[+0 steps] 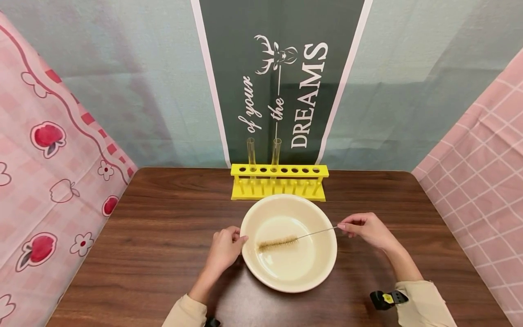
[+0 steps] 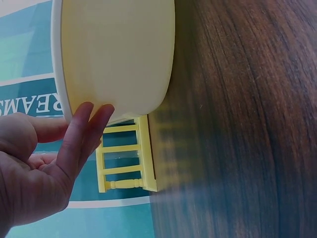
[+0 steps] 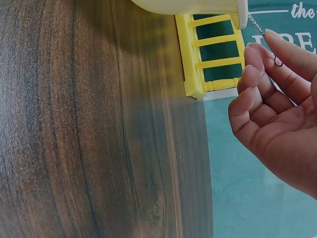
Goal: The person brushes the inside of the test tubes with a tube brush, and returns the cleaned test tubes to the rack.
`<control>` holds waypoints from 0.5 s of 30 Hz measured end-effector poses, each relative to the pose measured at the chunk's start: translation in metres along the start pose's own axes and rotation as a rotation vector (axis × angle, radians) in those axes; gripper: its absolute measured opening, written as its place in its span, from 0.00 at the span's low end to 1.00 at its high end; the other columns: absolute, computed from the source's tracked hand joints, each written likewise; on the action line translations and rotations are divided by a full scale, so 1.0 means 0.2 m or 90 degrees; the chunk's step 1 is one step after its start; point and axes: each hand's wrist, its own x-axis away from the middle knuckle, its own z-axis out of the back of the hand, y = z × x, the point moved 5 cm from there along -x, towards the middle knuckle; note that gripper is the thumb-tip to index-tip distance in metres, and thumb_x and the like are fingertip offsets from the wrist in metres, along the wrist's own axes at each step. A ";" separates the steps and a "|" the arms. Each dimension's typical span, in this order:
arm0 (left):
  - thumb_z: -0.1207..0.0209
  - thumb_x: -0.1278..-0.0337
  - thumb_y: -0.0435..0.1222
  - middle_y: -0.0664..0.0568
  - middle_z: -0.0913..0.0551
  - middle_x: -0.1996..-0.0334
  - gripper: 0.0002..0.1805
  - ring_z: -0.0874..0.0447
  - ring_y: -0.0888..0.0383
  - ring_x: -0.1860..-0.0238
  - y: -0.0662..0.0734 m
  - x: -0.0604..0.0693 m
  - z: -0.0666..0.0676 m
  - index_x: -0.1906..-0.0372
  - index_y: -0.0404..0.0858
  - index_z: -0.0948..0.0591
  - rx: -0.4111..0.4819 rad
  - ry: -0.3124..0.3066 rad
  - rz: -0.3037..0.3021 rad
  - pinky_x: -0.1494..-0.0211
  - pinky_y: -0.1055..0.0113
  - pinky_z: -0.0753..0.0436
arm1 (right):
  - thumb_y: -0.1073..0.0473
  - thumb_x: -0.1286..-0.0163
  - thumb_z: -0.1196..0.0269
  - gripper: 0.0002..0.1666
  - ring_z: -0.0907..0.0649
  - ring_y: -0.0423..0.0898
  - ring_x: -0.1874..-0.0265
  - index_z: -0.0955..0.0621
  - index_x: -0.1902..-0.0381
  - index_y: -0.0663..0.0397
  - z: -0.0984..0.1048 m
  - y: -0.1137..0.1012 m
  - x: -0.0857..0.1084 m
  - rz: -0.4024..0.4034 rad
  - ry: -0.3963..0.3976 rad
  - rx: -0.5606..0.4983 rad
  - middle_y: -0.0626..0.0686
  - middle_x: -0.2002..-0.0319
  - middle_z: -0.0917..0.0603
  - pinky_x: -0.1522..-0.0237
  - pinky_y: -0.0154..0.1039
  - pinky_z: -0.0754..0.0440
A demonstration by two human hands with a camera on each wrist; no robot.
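The bristle brush is held inside the cream basin, its wire handle passed over the rim. The handle's end is pinched by the right hand, the rim by the left hand. Work with the brush in the basin is judged the step in hand; next, a steadied rim and a firm pinch seem called for. Beyond, two test tubes are held in a yellow rack.
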 end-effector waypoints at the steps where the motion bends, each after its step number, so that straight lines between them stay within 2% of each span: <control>1: 0.38 0.52 0.30 0.52 0.18 0.81 0.06 0.23 0.61 0.77 0.00 0.00 0.00 0.69 0.29 0.19 0.002 -0.002 0.002 0.71 0.67 0.25 | 0.58 0.40 0.37 0.18 0.21 0.53 0.74 0.20 0.62 0.71 0.00 0.00 0.00 -0.001 0.001 0.002 0.59 0.72 0.19 0.69 0.48 0.20; 6: 0.38 0.51 0.30 0.51 0.18 0.80 0.07 0.22 0.61 0.77 0.00 0.00 -0.01 0.68 0.29 0.20 0.009 -0.007 0.004 0.71 0.67 0.24 | 0.58 0.40 0.37 0.17 0.21 0.49 0.75 0.20 0.63 0.71 0.00 0.00 0.01 -0.005 0.006 -0.001 0.57 0.74 0.21 0.69 0.47 0.20; 15: 0.38 0.51 0.30 0.51 0.17 0.80 0.07 0.21 0.59 0.76 0.00 0.00 0.00 0.68 0.29 0.19 0.005 -0.007 0.009 0.70 0.65 0.24 | 0.59 0.40 0.37 0.15 0.22 0.49 0.76 0.20 0.64 0.70 0.01 -0.01 0.00 -0.017 -0.001 -0.025 0.58 0.75 0.22 0.69 0.48 0.21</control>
